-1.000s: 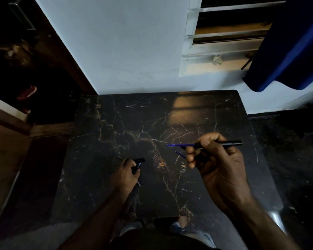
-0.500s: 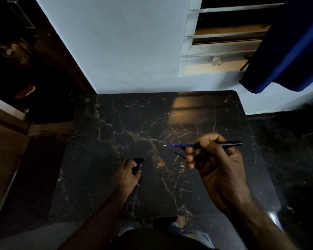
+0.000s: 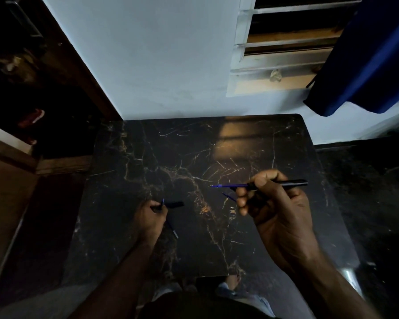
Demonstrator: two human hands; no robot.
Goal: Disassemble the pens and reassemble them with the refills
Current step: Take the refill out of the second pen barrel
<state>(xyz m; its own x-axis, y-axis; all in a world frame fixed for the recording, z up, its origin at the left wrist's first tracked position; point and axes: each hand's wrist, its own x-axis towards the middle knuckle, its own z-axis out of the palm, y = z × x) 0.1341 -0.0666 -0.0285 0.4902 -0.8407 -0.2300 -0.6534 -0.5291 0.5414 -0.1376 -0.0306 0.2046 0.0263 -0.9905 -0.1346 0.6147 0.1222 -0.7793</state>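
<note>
While the right hand (image 3: 279, 210) at centre right pinches a black pen barrel (image 3: 288, 183) with its blue refill (image 3: 228, 186) sticking out leftward above the table (image 3: 217, 146), the left hand (image 3: 151, 218), closed on a short black pen piece (image 3: 174, 204) and another refill (image 3: 171, 226), should probably steady things so the refill slides in straight.
</note>
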